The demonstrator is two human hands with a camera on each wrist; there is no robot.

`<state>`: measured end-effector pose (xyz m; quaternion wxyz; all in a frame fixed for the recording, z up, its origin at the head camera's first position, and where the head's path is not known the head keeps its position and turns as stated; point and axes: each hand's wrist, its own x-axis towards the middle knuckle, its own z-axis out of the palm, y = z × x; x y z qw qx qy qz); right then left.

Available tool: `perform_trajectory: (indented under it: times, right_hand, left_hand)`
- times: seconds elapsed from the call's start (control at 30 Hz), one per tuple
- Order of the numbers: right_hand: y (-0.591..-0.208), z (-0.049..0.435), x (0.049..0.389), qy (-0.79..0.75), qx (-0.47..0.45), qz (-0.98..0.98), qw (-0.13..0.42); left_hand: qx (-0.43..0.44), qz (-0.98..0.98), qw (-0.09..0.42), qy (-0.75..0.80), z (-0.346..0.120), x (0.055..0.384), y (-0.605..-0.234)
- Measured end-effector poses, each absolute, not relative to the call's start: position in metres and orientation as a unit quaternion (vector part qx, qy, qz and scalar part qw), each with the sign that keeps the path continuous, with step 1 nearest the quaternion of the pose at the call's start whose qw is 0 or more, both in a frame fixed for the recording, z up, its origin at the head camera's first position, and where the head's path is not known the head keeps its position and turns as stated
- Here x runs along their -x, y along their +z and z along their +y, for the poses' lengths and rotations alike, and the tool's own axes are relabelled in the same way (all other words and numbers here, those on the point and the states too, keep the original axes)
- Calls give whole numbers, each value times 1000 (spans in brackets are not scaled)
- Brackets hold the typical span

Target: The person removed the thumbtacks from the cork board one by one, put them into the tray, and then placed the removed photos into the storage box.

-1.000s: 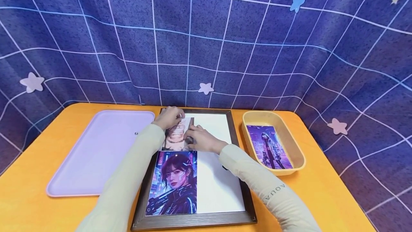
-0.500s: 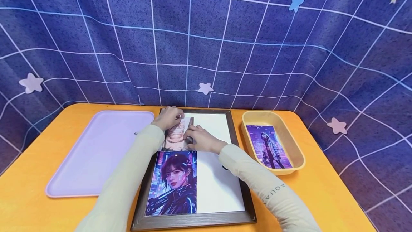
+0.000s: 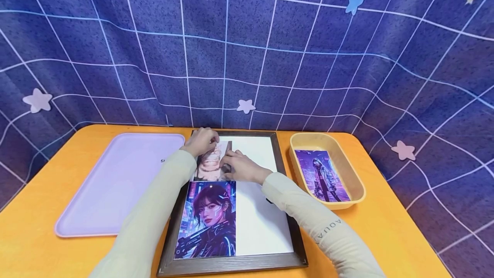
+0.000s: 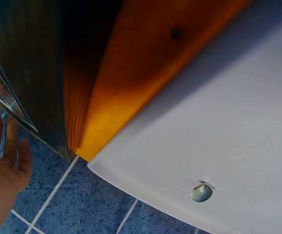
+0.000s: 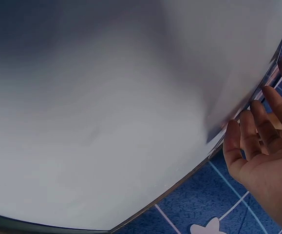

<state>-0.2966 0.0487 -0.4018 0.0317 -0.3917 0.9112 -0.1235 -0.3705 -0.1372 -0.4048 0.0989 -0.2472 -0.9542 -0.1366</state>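
"What's the biggest thing here?"

"The blue gridded curtain (image 3: 247,55), then the orange counter (image 3: 390,235) in front of it. The dark frame (image 3: 235,264) with its white backing (image 3: 264,226) lies in the middle, I suppose for easy reach from either side. The lilac tray (image 3: 115,183) sits apart on the left; the yellow basin (image 3: 344,158) is just beside the frame on the right, probably to keep its contents close."

"And the prints?"

"The dark-haired portrait print (image 3: 210,222) fills the frame's near left corner. The hooded-figure print (image 3: 322,177) rests in the basin. The pale print (image 3: 211,162) is in the frame's far left part, directly beyond the portrait."

"How is that one held?"

"The left hand (image 3: 201,141) pinches its far edge near the corner. The right hand (image 3: 244,167) has its fingers at the right edge; whether they grip, I can't tell. Two points of contact, likely to keep it square."

"Count everything?"

"One curtain, one counter, one frame, one tray, one basin, three prints, two hands, and one small shiny stud (image 4: 201,193) on the tray."
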Motion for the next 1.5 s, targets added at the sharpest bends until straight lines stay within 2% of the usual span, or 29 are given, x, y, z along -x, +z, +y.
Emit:
perform_trajectory:
  times: [0.33,0.97,1.23,1.5]
  right_hand:
    - [-402,49,296,-125,400,908,25]
    - [-401,50,297,-135,396,908,33]
    - [-402,50,298,-133,398,907,31]
    - [-402,51,298,-135,399,906,35]
  left_hand:
    - [227,-962,70,-135,-139,374,-406]
    - [251,-949,93,-164,-146,375,-403]
    - [232,-958,62,-159,-150,372,-396]
    - [271,-943,83,-174,-165,367,-396]
